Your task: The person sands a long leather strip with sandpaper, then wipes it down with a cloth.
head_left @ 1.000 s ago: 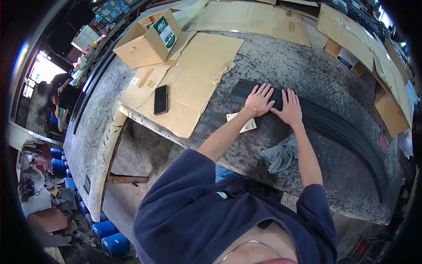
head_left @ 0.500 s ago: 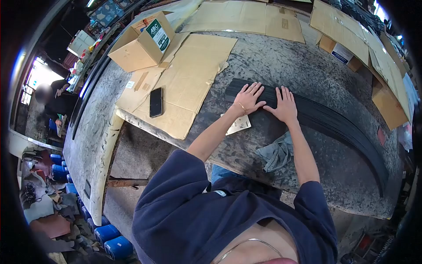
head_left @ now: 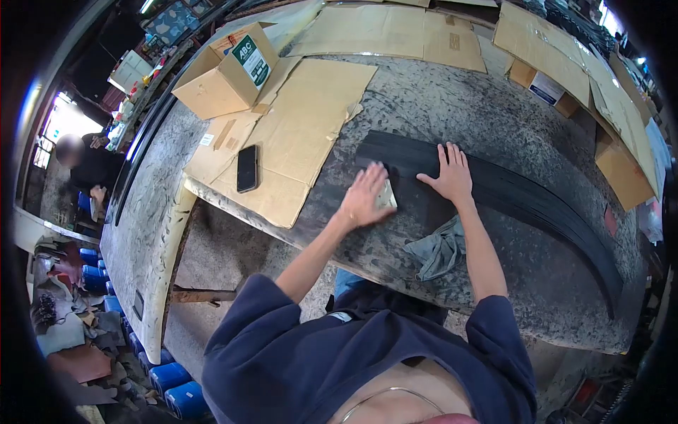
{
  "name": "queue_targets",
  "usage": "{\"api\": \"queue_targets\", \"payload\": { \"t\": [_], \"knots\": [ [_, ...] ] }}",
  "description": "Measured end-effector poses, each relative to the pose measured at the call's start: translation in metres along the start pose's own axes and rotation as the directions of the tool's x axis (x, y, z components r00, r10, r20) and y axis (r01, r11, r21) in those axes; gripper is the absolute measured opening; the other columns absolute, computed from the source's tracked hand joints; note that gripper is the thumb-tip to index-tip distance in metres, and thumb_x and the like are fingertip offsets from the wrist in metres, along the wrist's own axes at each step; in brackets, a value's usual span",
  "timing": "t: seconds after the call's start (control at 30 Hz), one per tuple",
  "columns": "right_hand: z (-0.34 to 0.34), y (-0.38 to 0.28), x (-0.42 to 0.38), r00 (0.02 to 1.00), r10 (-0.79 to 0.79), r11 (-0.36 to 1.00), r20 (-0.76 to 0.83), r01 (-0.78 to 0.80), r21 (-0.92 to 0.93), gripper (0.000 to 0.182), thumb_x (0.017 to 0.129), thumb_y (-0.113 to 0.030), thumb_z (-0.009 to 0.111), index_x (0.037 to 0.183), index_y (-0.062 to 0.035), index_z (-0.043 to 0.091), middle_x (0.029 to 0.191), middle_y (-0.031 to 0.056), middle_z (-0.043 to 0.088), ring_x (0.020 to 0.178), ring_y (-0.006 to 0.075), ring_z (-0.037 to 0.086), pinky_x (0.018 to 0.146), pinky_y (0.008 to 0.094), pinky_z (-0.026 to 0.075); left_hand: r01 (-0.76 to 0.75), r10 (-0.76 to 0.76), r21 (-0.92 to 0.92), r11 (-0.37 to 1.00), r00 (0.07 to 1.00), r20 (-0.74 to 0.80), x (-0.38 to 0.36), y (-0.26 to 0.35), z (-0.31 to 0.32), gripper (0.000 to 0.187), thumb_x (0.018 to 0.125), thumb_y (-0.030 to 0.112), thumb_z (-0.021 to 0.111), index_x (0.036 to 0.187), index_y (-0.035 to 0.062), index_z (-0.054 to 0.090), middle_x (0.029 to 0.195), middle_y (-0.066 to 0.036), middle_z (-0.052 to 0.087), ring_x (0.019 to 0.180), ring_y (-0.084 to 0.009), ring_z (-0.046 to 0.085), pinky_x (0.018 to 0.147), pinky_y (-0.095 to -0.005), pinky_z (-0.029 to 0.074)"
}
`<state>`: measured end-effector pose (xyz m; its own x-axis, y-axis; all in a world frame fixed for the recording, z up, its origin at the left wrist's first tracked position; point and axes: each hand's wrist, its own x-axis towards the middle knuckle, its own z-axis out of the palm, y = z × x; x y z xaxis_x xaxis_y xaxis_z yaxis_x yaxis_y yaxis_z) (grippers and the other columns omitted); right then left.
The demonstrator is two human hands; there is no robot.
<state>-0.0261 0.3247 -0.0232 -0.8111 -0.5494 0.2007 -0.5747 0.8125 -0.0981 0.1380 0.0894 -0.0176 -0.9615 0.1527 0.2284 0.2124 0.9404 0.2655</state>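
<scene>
A stack of long black strips lies curved across the table, from the middle toward the right edge. My right hand rests flat on it near its left part, fingers spread. My left hand is off the strips, just below their left end, fingers stretched out and slightly blurred. Under and beside it shows a small pale printed card, partly hidden by the hand. A crumpled grey cloth lies on the table just left of my right forearm.
A black phone lies on flattened cardboard at the left, near an open cardboard box. More cardboard stands at the back right. Blue containers line the floor at left. Another person is at the far left.
My left hand has lifted off the strips and moved down and left, over the card. My right hand stays on the strips, having shifted slightly left in view.
</scene>
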Motion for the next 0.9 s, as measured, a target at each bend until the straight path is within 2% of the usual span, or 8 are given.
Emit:
{"api": "queue_targets", "payload": {
  "t": [0.1,0.23,0.3,0.4,0.67,0.8,0.83,0.9],
  "knots": [
    [0.006,0.003,0.000,1.000,-0.017,1.000,-0.022,0.016,-0.026,0.108,0.080,-0.081,0.052,0.152,-0.0031,0.035,0.157,0.0201,0.033,0.148,0.0339,0.028,0.121,0.0492,0.020,-0.020,0.022,-0.036,0.999,0.999,0.049,-0.030,0.004,0.014,0.080,0.092,0.048,0.061,0.150,-0.0002,0.035,0.158,-0.020,0.032,0.148,-0.0360,0.027,0.120,-0.0489,0.025],
    [-0.021,0.031,-0.015,0.987,-0.142,0.989,0.074,0.145,-0.038,0.104,0.081,-0.078,0.054,0.153,-0.0043,0.034,0.158,0.0175,0.033,0.149,0.0339,0.026,0.120,0.0515,0.020,-0.011,0.010,0.009,1.000,0.999,0.049,-0.025,-0.001,0.022,0.066,0.089,0.012,0.061,0.149,0.0013,0.037,0.155,-0.020,0.037,0.147,-0.0375,0.029,0.118,-0.0477,0.029],
    [-0.013,0.053,-0.029,0.995,-0.100,0.994,0.019,0.101,-0.043,0.104,0.081,-0.077,0.055,0.153,-0.0046,0.034,0.158,0.0175,0.033,0.149,0.0341,0.025,0.120,0.0518,0.020,0.050,-0.074,-0.145,0.988,0.983,-0.168,-0.017,0.005,0.018,0.066,0.083,0.000,0.056,0.147,0.0022,0.041,0.154,-0.020,0.037,0.146,-0.0388,0.029,0.119,-0.0474,0.030],
    [-0.009,0.058,-0.033,0.999,-0.040,0.999,-0.009,0.040,-0.034,0.105,0.080,-0.077,0.056,0.152,-0.0038,0.034,0.159,0.0174,0.032,0.149,0.0335,0.026,0.120,0.0522,0.021,0.061,-0.094,-0.108,0.992,0.936,-0.338,0.034,0.040,0.005,0.060,0.082,0.001,0.056,0.142,0.0026,0.048,0.153,-0.020,0.040,0.144,-0.0396,0.033,0.119,-0.0488,0.030],
    [-0.007,0.058,-0.030,0.999,-0.021,0.996,0.038,0.024,-0.082,0.113,0.079,-0.079,0.057,0.153,0.0016,0.029,0.160,0.0167,0.030,0.150,0.0299,0.024,0.121,0.0499,0.021,-0.039,0.050,0.117,0.992,0.994,-0.095,0.088,0.057,0.078,0.056,0.085,0.009,0.052,0.141,0.0033,0.049,0.152,-0.016,0.044,0.144,-0.0348,0.036,0.119,-0.0452,0.027],
    [-0.013,0.056,-0.029,0.999,0.013,0.995,0.032,-0.010,-0.096,0.111,0.080,-0.078,0.057,0.153,0.0013,0.029,0.161,0.0158,0.029,0.150,0.0288,0.025,0.121,0.0492,0.021,0.247,-0.190,0.078,0.966,0.883,-0.430,0.080,-0.046,0.062,0.050,0.079,-0.003,0.054,0.129,-0.0031,0.057,0.135,-0.023,0.056,0.130,-0.0370,0.050,0.114,-0.0434,0.036],
    [-0.012,0.055,-0.028,1.000,0.008,0.994,0.026,-0.005,-0.108,0.111,0.080,-0.078,0.057,0.153,0.0010,0.029,0.161,0.0157,0.029,0.150,0.0283,0.025,0.121,0.0489,0.021,0.386,-0.384,0.010,0.923,0.920,-0.084,0.090,-0.022,0.046,0.050,0.084,0.003,0.054,0.133,-0.0018,0.054,0.141,-0.022,0.052,0.136,-0.0359,0.045,0.115,-0.0447,0.033],
    [-0.009,0.057,-0.028,0.999,0.004,0.993,0.038,0.001,-0.115,0.111,0.080,-0.078,0.057,0.153,0.0008,0.029,0.161,0.0155,0.029,0.150,0.0279,0.025,0.121,0.0487,0.021,0.055,-0.060,-0.034,0.998,0.986,-0.156,0.084,0.045,0.076,0.053,0.081,0.004,0.058,0.134,0.0025,0.055,0.141,-0.021,0.053,0.136,-0.0343,0.046,0.115,-0.0494,0.033]
  ]
}}
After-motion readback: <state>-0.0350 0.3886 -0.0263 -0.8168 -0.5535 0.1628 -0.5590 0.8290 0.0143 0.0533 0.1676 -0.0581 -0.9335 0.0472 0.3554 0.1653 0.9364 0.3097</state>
